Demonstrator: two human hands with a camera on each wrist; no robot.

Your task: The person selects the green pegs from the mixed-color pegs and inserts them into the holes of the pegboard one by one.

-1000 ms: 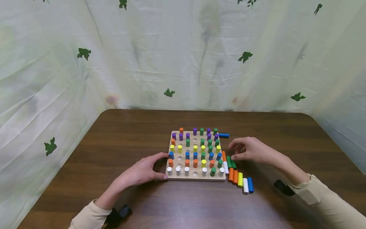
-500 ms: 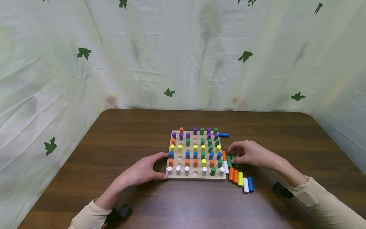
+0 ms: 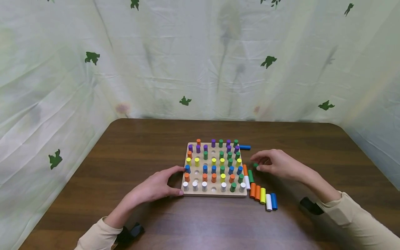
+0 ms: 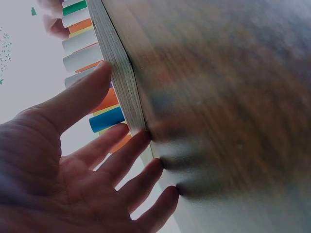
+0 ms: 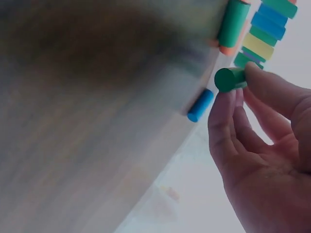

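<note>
A pale wooden pegboard (image 3: 200,195) lies in the middle of the table, with upright coloured pegs in many of its holes. My left hand (image 3: 156,184) rests at the board's left side, thumb at the front corner and forefinger by the blue peg (image 4: 107,119). In the left wrist view its fingers are spread and fairly straight, the fingertips along the board's edge. My right hand (image 3: 279,165), just right of the board, pinches a green peg (image 5: 230,79) between thumb and fingers. Another green peg (image 3: 251,176) lies on the table below that hand.
Loose pegs lie along the board's right side: an orange peg (image 3: 245,170), a white peg (image 3: 247,183), two more orange ones, a yellow peg (image 3: 263,196), a white one and a blue peg (image 3: 273,201). Another blue peg (image 3: 245,147) lies at the far right corner. A curtain hangs behind the table.
My right hand dipped to the two loose green pegs, took one between thumb and fingers, and has risen slightly with it. My left hand has stayed at the board.
</note>
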